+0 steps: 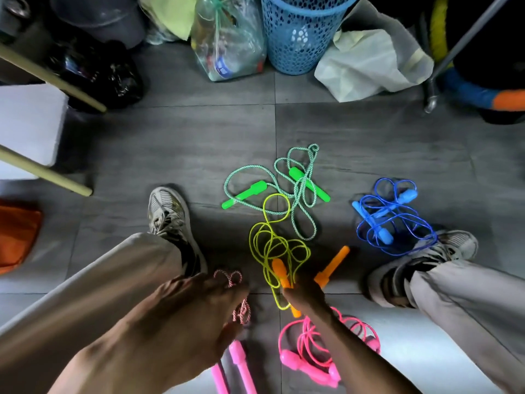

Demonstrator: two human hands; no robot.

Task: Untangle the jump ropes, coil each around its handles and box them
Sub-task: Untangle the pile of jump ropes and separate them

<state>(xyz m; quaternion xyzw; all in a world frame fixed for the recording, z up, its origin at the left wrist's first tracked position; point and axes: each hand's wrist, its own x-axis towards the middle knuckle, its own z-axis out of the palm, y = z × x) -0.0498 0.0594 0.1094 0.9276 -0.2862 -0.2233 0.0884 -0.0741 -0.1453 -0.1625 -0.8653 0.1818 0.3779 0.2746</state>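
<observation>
Several jump ropes lie on the grey floor between my feet. A green braided rope [284, 183] with green handles sprawls in the middle. A blue rope [389, 217] is bunched by my right shoe. The yellow rope [272, 243] with orange handles [335, 265] lies nearest; my right hand [306, 294] grips one orange handle. My left hand [199, 302] is closed on a pink-and-white braided rope [235, 280] whose pink handles [238, 362] rest below. A pink rope [321, 351] lies coiled under my right forearm. No box is recognisable.
A blue perforated basket [298, 32], a clear bag of bottles [227, 41] and a white bag [369, 64] line the far side. Black bags [108, 72], wooden poles [51, 75] and a white block [28, 120] stand left. An orange cloth [17, 234] lies at the left edge.
</observation>
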